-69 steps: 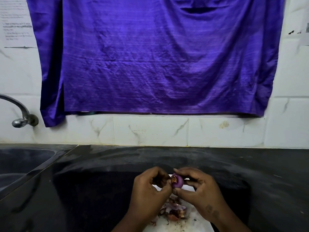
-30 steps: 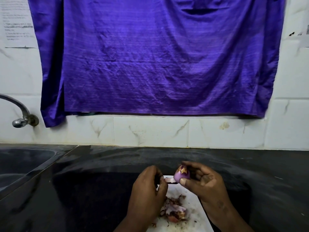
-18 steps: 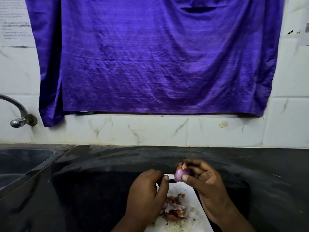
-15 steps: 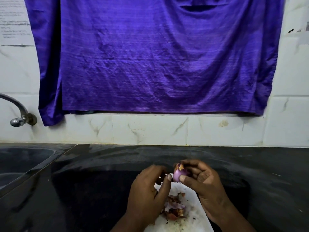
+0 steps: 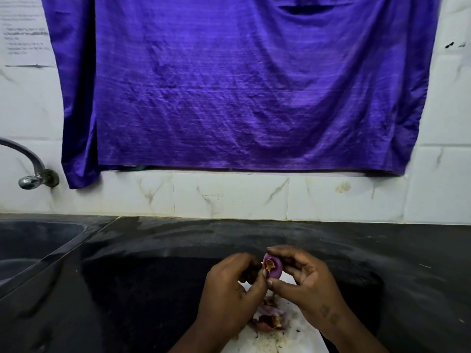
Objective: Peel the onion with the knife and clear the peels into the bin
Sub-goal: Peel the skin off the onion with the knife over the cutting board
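Your left hand [image 5: 229, 289], curled on I cannot tell what, has come back against the onion [image 5: 274, 268] pinched in your right hand [image 5: 305, 284]: probably only the last dry tip remains.

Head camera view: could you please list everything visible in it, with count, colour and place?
hanging purple fabric cloth: one, purple, wall, top.
printed paper notice: one, white, wall, top left.
marble-patterned wall tiles: several, white, behind counter.
curved metal tap: one, silver, left wall above sink.
dark sink basin: one, black, far left.
polished stone countertop: one, black, across the foreground.
flat white cutting board: one, white, countertop, under the hands.
loose onion peels: a pile, reddish-brown, on board.
small round purple onion: one, purple, above board in right grip.
left hand: one, curled beside onion; contents hidden.
right hand: one, fingers round onion.
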The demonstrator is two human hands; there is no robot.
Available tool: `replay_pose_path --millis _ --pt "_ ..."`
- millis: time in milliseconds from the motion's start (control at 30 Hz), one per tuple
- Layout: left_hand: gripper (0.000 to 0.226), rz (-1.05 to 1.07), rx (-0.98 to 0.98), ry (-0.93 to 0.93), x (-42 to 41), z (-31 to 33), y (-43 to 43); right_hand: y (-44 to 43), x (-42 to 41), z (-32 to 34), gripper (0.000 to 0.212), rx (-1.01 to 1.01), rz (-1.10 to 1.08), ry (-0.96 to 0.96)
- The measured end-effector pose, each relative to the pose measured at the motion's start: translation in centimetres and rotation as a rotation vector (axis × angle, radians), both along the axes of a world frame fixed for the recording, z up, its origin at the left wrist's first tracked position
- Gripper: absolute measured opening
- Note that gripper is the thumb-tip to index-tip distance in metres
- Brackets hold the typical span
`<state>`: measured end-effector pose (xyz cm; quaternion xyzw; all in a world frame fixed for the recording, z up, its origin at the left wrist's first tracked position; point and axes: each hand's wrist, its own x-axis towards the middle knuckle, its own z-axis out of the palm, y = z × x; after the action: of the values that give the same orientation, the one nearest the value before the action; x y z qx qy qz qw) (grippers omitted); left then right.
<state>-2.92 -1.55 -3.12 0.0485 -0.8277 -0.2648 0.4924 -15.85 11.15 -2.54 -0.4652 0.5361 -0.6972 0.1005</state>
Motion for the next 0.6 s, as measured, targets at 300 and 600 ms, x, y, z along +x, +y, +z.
replay_pose_path --millis 300,600 --pt "0.017 0.006 0.041 0.007 -0.07 -0.24 -0.16 0.12 0.15 0.12 0.054 0.026 -0.06 0.079" --pt "0.019 0.08 0.073 -0.046 -0.16 -0.45 -0.34 0.21 0.28 0.4 0.053 -0.025 0.009 -0.068"
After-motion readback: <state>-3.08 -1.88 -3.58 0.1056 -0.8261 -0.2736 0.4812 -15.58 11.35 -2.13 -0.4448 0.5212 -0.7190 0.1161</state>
